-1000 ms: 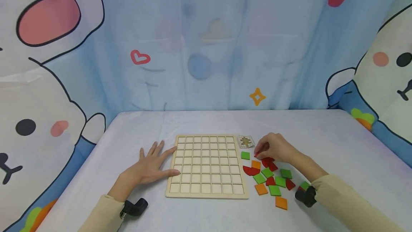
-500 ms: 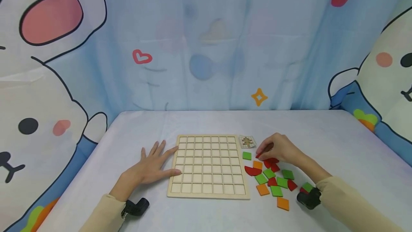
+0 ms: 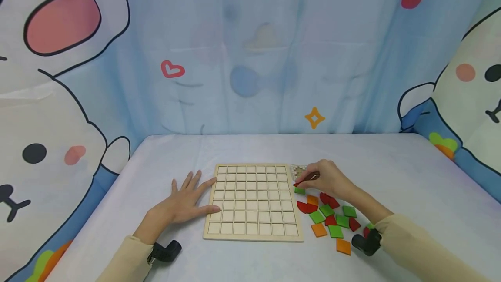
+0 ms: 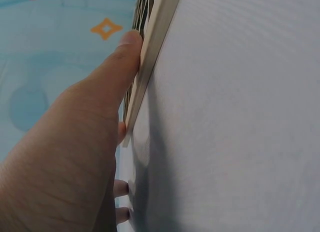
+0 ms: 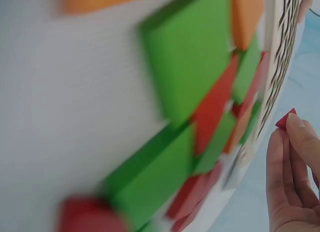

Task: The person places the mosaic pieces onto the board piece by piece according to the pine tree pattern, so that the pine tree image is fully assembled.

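A light wooden grid board (image 3: 253, 242) lies flat on the white table. My left hand (image 3: 184, 203) is spread at its left side, thumb and index fingertip resting on the rim. In the left wrist view the thumb (image 4: 112, 69) presses on that edge. My right hand (image 3: 326, 178) pinches a small red tile (image 5: 286, 119) between thumb and fingers; only a pointed corner sticks out, the rest being hidden. It hovers at the board's upper right corner, over a green square tile (image 3: 299, 191) and partly covering a small printed card (image 3: 296, 170).
Right of the board lie loose tiles: several green squares (image 3: 335, 231), orange squares (image 3: 343, 246) and red pieces, among them a rounded red one (image 3: 306, 207). Some touch or overlap. Behind the table (image 3: 176, 151) hangs a blue patterned curtain (image 3: 250, 55).
My right hand has moved left with the red tile, from above the loose red pieces to beside the board, now covering part of the card. The left hand stays on the board's edge.
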Demonstrator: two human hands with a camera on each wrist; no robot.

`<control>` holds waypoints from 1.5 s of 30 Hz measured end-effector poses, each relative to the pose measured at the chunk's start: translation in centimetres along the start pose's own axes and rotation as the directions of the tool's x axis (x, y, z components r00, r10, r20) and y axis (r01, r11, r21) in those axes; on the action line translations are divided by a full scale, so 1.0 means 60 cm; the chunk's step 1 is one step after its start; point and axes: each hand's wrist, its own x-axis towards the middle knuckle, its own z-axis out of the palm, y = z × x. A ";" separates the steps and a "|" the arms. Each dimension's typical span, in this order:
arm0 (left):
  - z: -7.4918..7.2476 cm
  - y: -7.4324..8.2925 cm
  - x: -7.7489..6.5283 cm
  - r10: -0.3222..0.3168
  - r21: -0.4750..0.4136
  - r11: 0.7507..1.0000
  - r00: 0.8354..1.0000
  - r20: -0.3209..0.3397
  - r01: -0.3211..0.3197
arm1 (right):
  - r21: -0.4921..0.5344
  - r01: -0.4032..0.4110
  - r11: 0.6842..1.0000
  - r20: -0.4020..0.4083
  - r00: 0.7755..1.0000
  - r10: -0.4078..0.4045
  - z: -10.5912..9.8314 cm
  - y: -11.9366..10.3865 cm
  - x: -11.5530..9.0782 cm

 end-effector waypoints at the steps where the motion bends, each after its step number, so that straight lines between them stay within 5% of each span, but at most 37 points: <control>1: 0.000 0.000 0.000 -0.001 0.000 1.000 1.000 0.002 0.001 | 0.012 0.014 1.000 0.010 1.000 -0.014 0.004 -0.003 0.005; 22: 0.002 0.014 0.009 0.004 0.001 1.000 1.000 0.023 -0.004 | -0.084 0.118 0.990 0.127 0.986 -0.106 0.078 -0.056 0.168; 45: -0.003 -0.001 0.002 -0.016 0.030 0.999 1.000 0.015 0.015 | -0.169 0.197 0.966 0.185 0.969 -0.165 0.107 -0.070 0.208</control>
